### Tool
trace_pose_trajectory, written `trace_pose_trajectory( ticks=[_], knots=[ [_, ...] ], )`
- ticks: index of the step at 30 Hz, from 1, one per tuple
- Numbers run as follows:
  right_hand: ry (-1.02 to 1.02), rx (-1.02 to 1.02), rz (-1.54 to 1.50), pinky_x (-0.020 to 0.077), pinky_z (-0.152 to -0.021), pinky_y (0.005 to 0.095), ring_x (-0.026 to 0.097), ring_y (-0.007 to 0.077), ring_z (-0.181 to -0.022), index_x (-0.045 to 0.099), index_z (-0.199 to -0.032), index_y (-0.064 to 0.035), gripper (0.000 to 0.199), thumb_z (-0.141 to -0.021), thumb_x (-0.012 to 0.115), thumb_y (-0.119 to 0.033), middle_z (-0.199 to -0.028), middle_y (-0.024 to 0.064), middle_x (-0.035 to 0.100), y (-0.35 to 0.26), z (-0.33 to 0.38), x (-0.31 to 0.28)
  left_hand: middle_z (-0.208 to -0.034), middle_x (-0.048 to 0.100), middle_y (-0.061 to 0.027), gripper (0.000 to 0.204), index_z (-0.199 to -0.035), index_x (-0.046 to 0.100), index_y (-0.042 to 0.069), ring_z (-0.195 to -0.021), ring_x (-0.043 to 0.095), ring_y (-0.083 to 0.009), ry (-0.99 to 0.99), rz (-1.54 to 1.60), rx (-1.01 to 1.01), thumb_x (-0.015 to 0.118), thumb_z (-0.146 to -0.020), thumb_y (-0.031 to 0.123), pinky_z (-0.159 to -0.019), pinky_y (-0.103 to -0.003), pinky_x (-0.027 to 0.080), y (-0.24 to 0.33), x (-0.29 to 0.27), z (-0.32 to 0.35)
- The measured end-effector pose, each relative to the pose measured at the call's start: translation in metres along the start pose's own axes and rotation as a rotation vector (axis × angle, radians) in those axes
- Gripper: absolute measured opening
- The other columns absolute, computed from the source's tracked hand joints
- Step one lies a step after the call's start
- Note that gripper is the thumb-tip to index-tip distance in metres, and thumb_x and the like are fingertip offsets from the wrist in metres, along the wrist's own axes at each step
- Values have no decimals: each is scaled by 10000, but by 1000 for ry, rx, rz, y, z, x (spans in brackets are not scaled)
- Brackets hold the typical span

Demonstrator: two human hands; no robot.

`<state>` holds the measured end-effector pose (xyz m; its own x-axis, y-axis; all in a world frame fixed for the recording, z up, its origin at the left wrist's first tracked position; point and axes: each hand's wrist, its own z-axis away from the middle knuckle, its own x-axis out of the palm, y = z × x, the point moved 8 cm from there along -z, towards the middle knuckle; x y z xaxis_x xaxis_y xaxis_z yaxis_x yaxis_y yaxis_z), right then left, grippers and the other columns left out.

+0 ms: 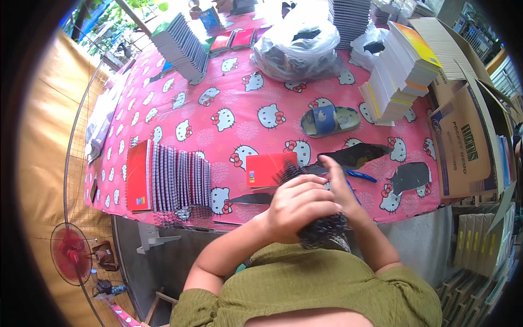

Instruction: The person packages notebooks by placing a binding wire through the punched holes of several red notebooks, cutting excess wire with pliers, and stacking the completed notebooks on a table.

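Observation:
My left hand [302, 204] is closed round a bundle of black, ridged, mesh-like strips [324, 229], which looks like binding wire. The bundle sticks out above and below the fist. Right beside it is my right hand [344, 191], with a finger stretched out and the others partly hidden behind the left hand. Just beyond the hands, a red notebook [267, 168] lies flat on the table. A blue pen [360, 176] lies near my right fingers. Black strips of material [364, 156] rest behind the hands, and a dark piece [253, 199] lies left of them.
A row of spiral-bound red notebooks [169, 177] stands at the left on the pink patterned tablecloth [212, 122]. Farther off are a blue slipper [328, 120], a white plastic bag [297, 52] and stacked paper pads [395, 79]. A cardboard box [463, 141] borders the right side.

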<state>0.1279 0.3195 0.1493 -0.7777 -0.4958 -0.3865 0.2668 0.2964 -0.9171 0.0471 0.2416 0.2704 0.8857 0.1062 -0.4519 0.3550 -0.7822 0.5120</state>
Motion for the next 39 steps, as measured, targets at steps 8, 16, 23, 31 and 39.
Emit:
trace_pose_trajectory(
  ticks=[8,16,23,31,39],
  knots=[
    [8,712,-1579,513,-562,288,610,148,-634,608,-1005,-50,525,-942,455,-547,-857,45,630,71,66,-46,-786,512,17,236,-975,479,144,-870,560,-179,-328,-232,519,579,-762,163,-1072,-534,267,-8,140,7],
    [163,452,-659,498,-602,223,596,73,-704,550,-1045,-55,257,-859,622,-217,-855,9,600,79,47,-154,-1322,416,-39,286,-1029,528,218,-1220,406,-245,-291,-216,514,592,-750,211,-1089,-530,269,-45,211,-14],
    [160,457,758,386,-989,446,480,451,-1167,431,-1302,100,757,-881,581,-511,-1233,343,494,148,16,-190,-1564,177,-84,725,-1450,339,221,-1446,149,-315,-650,-162,51,598,-780,125,-1122,-591,155,-92,221,27],
    [524,159,839,454,-881,420,579,347,-1024,618,-1100,10,393,-839,693,-274,-1126,207,584,81,17,-183,-1250,549,-118,449,-1166,591,77,-1190,496,-314,-222,-532,-503,586,-730,-29,-1013,-512,321,-110,38,24],
    [245,395,899,503,-705,401,651,287,-751,664,-953,-39,263,-765,718,-215,-807,126,670,104,-28,-103,-1119,597,-101,298,-1010,697,77,-1076,544,-278,-440,-524,-1078,743,-747,210,-929,-423,404,-187,-2,93]
  ],
)
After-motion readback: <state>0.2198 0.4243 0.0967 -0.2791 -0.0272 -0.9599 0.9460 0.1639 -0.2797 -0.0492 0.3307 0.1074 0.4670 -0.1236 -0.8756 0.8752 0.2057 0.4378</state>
